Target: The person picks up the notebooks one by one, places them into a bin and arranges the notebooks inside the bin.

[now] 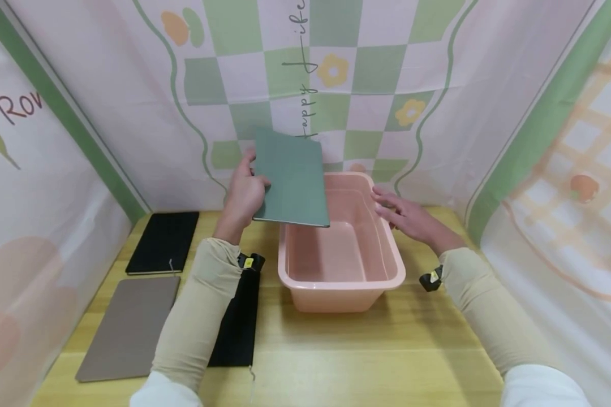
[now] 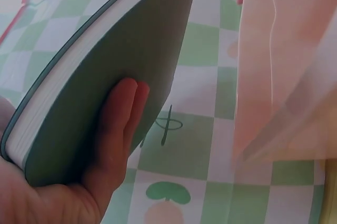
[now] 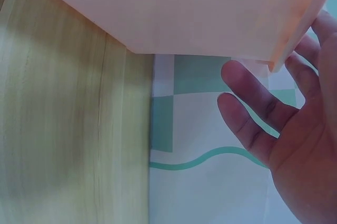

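Observation:
A green notebook (image 1: 292,181) is held by my left hand (image 1: 245,195), thumb on its front cover and fingers behind. The notebook hangs tilted over the left back part of a pink plastic basin (image 1: 338,285). In the left wrist view the white page edges show between the covers, and the fingers (image 2: 118,124) press the dark cover. My right hand (image 1: 402,213) is at the basin's right rim, its fingertips touching or very near it. From the right wrist view, two fingers (image 3: 258,92) stretch out below the rim without gripping.
On the wooden table (image 1: 336,362) a black notebook (image 1: 163,242) lies at the back left, with a taupe notebook (image 1: 132,325) in front of it. Another black notebook (image 1: 239,322) lies partly under my left forearm. Printed curtains (image 1: 305,85) stand behind and at both sides.

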A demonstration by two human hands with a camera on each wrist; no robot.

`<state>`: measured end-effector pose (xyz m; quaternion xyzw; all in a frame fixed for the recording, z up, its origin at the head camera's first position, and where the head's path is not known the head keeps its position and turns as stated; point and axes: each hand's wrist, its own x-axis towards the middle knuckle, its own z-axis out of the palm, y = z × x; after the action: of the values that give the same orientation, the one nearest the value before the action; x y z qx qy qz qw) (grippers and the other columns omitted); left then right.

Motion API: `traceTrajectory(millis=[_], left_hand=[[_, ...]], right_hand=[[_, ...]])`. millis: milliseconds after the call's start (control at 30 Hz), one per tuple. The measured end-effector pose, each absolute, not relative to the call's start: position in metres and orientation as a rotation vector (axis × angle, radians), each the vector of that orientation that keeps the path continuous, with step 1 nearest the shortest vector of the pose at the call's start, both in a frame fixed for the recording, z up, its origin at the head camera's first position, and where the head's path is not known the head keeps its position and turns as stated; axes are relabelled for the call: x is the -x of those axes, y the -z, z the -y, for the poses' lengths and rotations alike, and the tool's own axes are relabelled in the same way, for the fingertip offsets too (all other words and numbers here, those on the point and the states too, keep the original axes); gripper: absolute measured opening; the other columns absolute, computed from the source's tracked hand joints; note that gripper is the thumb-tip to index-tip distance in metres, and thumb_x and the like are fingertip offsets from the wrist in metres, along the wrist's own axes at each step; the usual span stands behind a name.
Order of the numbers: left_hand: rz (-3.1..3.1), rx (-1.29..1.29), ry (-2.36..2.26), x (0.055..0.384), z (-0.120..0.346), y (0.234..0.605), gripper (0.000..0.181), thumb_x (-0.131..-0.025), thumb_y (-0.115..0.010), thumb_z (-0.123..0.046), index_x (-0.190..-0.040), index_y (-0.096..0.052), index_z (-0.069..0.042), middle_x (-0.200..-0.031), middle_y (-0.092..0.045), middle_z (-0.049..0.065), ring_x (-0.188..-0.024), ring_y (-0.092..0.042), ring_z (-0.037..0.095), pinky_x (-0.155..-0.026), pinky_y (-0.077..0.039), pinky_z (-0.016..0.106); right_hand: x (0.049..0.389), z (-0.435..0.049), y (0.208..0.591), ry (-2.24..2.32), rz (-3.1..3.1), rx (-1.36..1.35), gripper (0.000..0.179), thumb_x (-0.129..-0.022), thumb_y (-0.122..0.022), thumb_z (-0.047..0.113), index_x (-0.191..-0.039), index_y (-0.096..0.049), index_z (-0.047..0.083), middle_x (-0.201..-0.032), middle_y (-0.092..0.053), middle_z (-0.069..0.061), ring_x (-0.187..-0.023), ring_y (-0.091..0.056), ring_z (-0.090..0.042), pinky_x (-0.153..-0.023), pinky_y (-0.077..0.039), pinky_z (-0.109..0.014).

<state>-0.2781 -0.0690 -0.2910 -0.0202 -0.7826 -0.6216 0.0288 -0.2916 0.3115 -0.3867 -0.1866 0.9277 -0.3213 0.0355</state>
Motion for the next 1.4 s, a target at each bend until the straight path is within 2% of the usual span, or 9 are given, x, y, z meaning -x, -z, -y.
traceTrajectory(millis=[167,367,600,667,900,1100,1267,1400], left_hand=[[2.398,0.089,1.971,0.280,0.057,0.290,0.069,-0.098,-0.043,0.000,-0.162,-0.027,-0.019,-0.157,-0.037,0.016,-0.139,-0.039,0.030,-0.116,-0.038,0.053],[2.378,0.063,2.072,0.283,0.043,0.291,0.069,-0.098,-0.043,-0.001,-0.161,-0.028,-0.023,-0.155,-0.036,0.018,-0.139,-0.042,0.033,-0.113,-0.041,0.056],[2.386,0.002,2.114,0.285,0.031,0.292,0.066,-0.097,-0.044,-0.002,-0.158,-0.030,-0.024,-0.160,-0.035,0.014,-0.143,-0.042,0.033,-0.114,-0.041,0.056],[2.389,-0.004,2.110,0.286,0.028,0.292,0.065,-0.096,-0.044,-0.003,-0.156,-0.032,-0.023,-0.161,-0.034,0.012,-0.143,-0.042,0.033,-0.113,-0.041,0.056],[2.384,-0.005,2.133,0.291,0.014,0.294,0.060,-0.093,-0.046,-0.001,-0.151,-0.038,-0.016,-0.152,-0.043,0.014,-0.137,-0.047,0.031,-0.112,-0.043,0.055],[2.430,-0.059,2.106,0.295,0.003,0.297,0.061,-0.090,-0.047,0.001,-0.148,-0.038,-0.010,-0.150,-0.045,0.015,-0.135,-0.047,0.030,-0.114,-0.041,0.052],[2.478,-0.064,2.054,0.294,-0.004,0.299,0.058,-0.087,-0.048,0.004,-0.143,-0.042,-0.007,-0.144,-0.049,0.015,-0.128,-0.049,0.029,-0.109,-0.044,0.050],[2.534,-0.041,1.991,0.293,-0.008,0.301,0.055,-0.087,-0.047,0.003,-0.141,-0.043,-0.006,-0.140,-0.050,0.014,-0.122,-0.050,0.029,-0.105,-0.046,0.049]], right_hand=[[0.292,-0.310,0.385,0.988,-2.840,0.565,0.059,-0.108,-0.042,0.047,-0.159,-0.037,0.019,-0.173,-0.017,0.003,-0.107,-0.067,-0.027,-0.087,-0.059,-0.046],[0.294,-0.311,0.386,0.965,-2.860,0.594,0.058,-0.109,-0.043,0.046,-0.158,-0.040,0.016,-0.173,-0.019,0.001,-0.100,-0.068,-0.028,-0.085,-0.059,-0.047],[0.295,-0.311,0.387,1.033,-2.828,0.574,0.055,-0.108,-0.047,0.045,-0.153,-0.046,0.014,-0.172,-0.022,0.003,-0.118,-0.065,-0.034,-0.087,-0.061,-0.042],[0.295,-0.311,0.387,1.032,-2.826,0.578,0.054,-0.107,-0.047,0.045,-0.151,-0.048,0.013,-0.171,-0.024,0.003,-0.115,-0.066,-0.033,-0.086,-0.060,-0.039],[0.298,-0.312,0.386,1.028,-2.843,0.588,0.049,-0.107,-0.049,0.045,-0.144,-0.053,0.013,-0.168,-0.033,-0.002,-0.096,-0.070,-0.023,-0.081,-0.058,-0.031],[0.298,-0.310,0.386,1.081,-2.831,0.575,0.044,-0.106,-0.051,0.043,-0.135,-0.058,0.011,-0.167,-0.033,-0.001,-0.100,-0.070,-0.026,-0.079,-0.059,-0.028],[0.298,-0.309,0.386,1.085,-2.833,0.595,0.042,-0.106,-0.052,0.042,-0.131,-0.060,0.009,-0.169,-0.031,-0.002,-0.091,-0.070,-0.023,-0.076,-0.060,-0.029],[0.298,-0.310,0.384,1.080,-2.828,0.624,0.040,-0.107,-0.052,0.040,-0.129,-0.060,0.007,-0.169,-0.030,-0.005,-0.098,-0.070,-0.027,-0.075,-0.060,-0.030]])
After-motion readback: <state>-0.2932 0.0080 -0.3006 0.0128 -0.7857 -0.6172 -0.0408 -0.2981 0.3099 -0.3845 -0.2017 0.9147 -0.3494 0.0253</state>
